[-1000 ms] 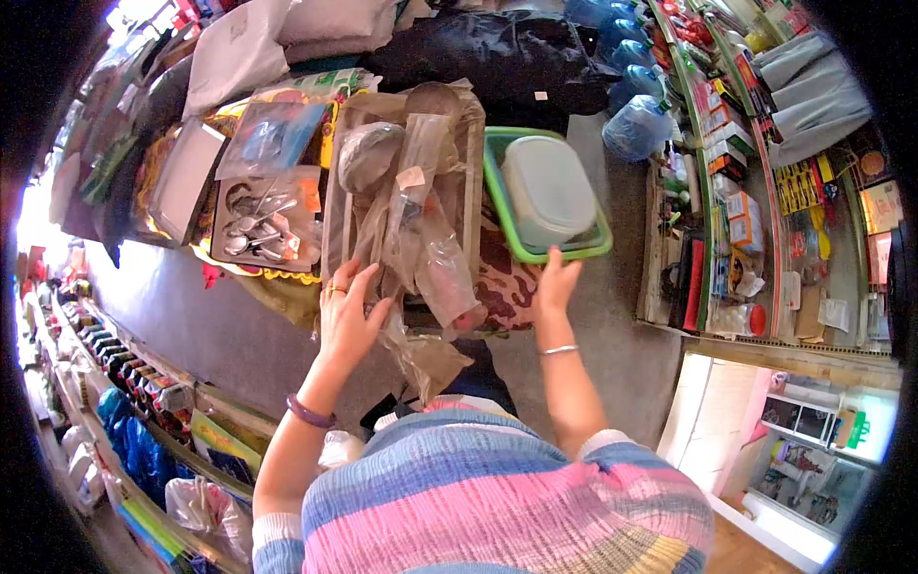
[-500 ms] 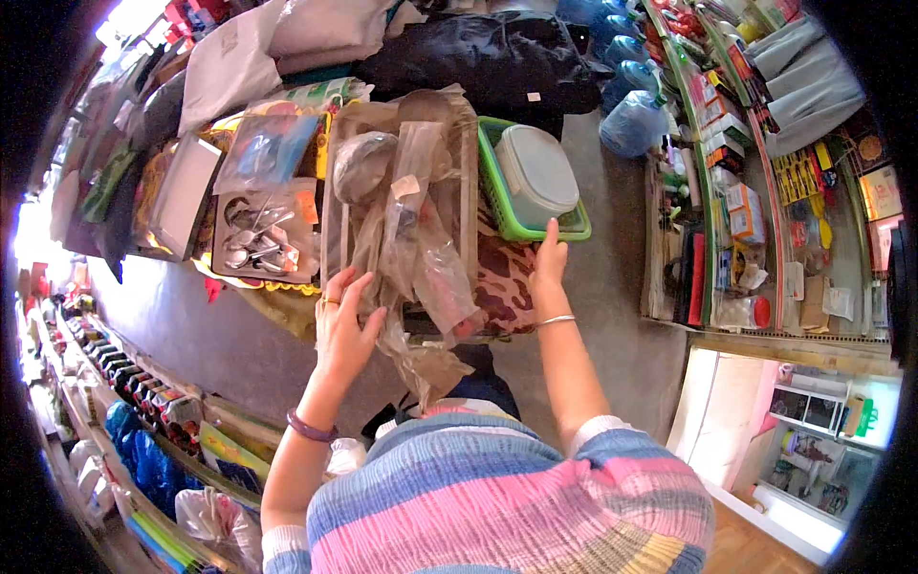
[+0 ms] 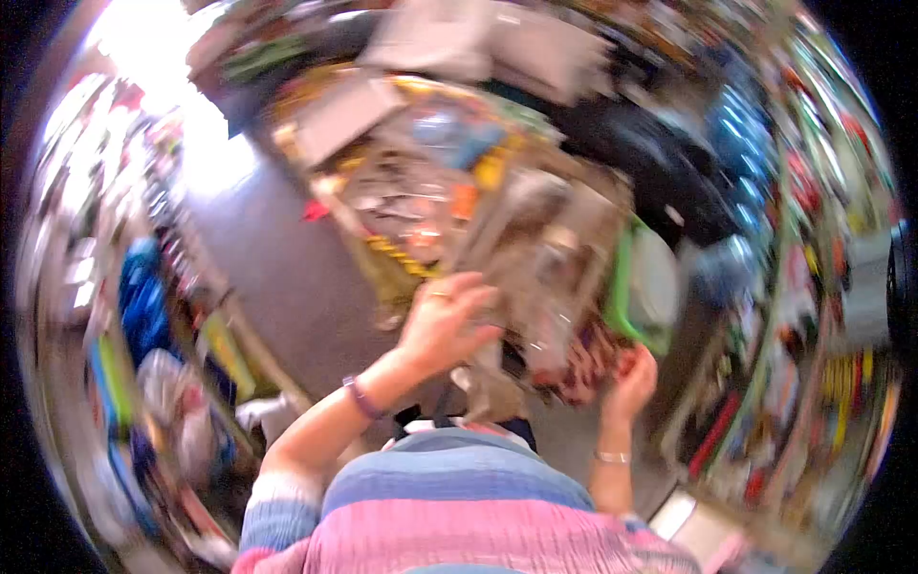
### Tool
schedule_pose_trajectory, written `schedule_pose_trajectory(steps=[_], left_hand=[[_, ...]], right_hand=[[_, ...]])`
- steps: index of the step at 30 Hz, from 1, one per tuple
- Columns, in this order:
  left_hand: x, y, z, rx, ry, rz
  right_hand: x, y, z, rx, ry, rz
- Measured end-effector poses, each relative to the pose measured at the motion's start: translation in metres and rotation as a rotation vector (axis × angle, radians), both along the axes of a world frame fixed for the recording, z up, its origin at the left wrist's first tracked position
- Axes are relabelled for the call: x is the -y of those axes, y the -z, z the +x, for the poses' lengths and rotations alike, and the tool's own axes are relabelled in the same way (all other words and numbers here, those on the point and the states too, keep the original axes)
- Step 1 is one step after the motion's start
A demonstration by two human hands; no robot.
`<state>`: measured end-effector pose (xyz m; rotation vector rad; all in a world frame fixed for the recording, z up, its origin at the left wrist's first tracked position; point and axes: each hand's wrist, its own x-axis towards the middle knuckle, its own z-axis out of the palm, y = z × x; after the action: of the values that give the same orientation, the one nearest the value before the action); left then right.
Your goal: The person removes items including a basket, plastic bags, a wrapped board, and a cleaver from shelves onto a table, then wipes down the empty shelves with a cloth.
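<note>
My left hand (image 3: 445,323) is open, fingers spread, at the near left side of a grey-brown tray (image 3: 486,234). Clear plastic packaging (image 3: 550,330) lies in and over that tray, with rounded metal pieces beneath it too blurred to name. Just below the near corner of a green basket (image 3: 620,287) is my right hand (image 3: 631,378). Its fingers look curled but are smeared, and I cannot tell whether they touch the rim. A container with a whitish lid (image 3: 655,282) sits in the basket. Brown and pink patterned cloth (image 3: 588,368) shows between the tray and my right hand.
Left of the tray is a box of metal utensils (image 3: 397,206) on yellow cloth. A white open box (image 3: 349,120) lies beyond it. Black plastic sheeting (image 3: 650,153) and pale packages (image 3: 430,38) are at the back. Loaded shelves run along both sides.
The whole view has swung, so the table appears tilted and further right. My right thumb was on the basket's near rim; that hand now appears lower, fingers curled. My left hand stays spread near the tray.
</note>
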<state>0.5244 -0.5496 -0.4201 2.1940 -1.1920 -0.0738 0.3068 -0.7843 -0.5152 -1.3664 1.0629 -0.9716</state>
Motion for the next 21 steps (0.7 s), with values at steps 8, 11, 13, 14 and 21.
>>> schedule_pose_trajectory(steps=[8,11,13,14,21], left_hand=[[-0.069,-0.010,-0.020,0.345,-0.200,-0.327],[-0.134,-0.020,-0.046,0.415,-0.383,-0.344],[-0.176,-0.022,-0.069,0.496,-0.524,-0.342],[-0.200,-0.024,-0.086,0.529,-0.601,-0.313],[-0.330,-0.042,-0.244,0.687,-1.110,-0.092]], right_hand=[[-0.077,-0.113,0.100,0.132,-0.556,-0.175],[-0.121,-0.116,0.119,0.227,-0.817,-0.188],[-0.163,-0.121,0.133,0.120,-0.930,-0.349],[-0.199,-0.139,0.133,0.190,-1.096,-0.318],[-0.411,-0.178,0.104,0.475,-1.852,-0.129]])
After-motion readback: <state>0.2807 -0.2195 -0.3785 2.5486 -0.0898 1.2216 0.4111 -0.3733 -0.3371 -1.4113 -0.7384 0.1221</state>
